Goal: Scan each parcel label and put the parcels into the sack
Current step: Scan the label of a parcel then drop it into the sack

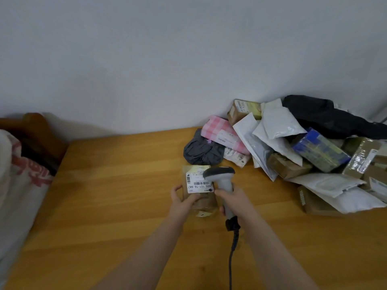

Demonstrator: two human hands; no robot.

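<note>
Desk [125, 206]: light wood, back edge against the wall.
Far right corner: heap of parcels [293, 147], boxes and white mailers.
Heap's left side: crumpled grey bag [201, 151].
Right edge: brown box [314, 204] under mailers.

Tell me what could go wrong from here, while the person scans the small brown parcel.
1. The scanner head hangs close over the label and hides part of it, so the barcode may not read.
2. The left hand holds the brown parcel only at its near left corner; it might slip or tilt.
3. The parcel pile lies loosely stacked; pulling the next one could make others slide.
</note>
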